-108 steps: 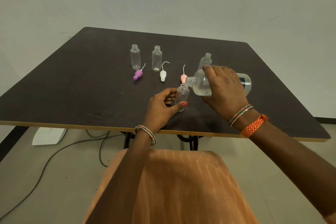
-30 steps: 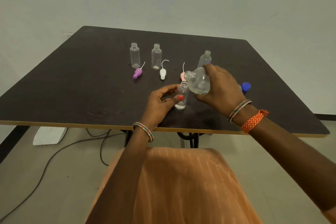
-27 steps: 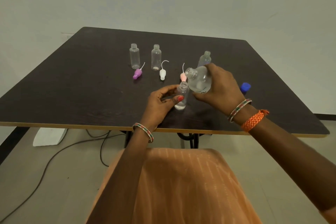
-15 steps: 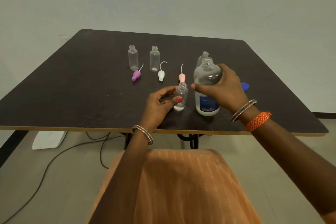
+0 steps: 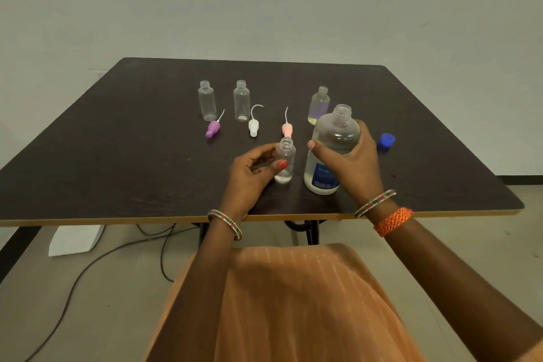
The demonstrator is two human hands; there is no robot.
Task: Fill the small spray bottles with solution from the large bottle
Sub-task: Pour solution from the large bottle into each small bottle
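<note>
Hands [image 5: 249, 176] [image 5: 351, 161] — apparently around bottles [image 5: 284, 163] [image 5: 330, 153]

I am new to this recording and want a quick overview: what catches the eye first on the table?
At the near middle of the dark table, the right hand grips the large clear open bottle with a blue label, standing upright. Just left of it, the left hand holds a small clear uncapped bottle. Behind lie purple, white and pink spray tops.

left wrist: beaded bangle [image 5: 225, 223] | right wrist: beaded bangle [image 5: 374, 203] + orange woven band [image 5: 393, 221] | lap: orange striped garment [image 5: 293, 303] | thumbnail: red polish [image 5: 282, 164]
</note>
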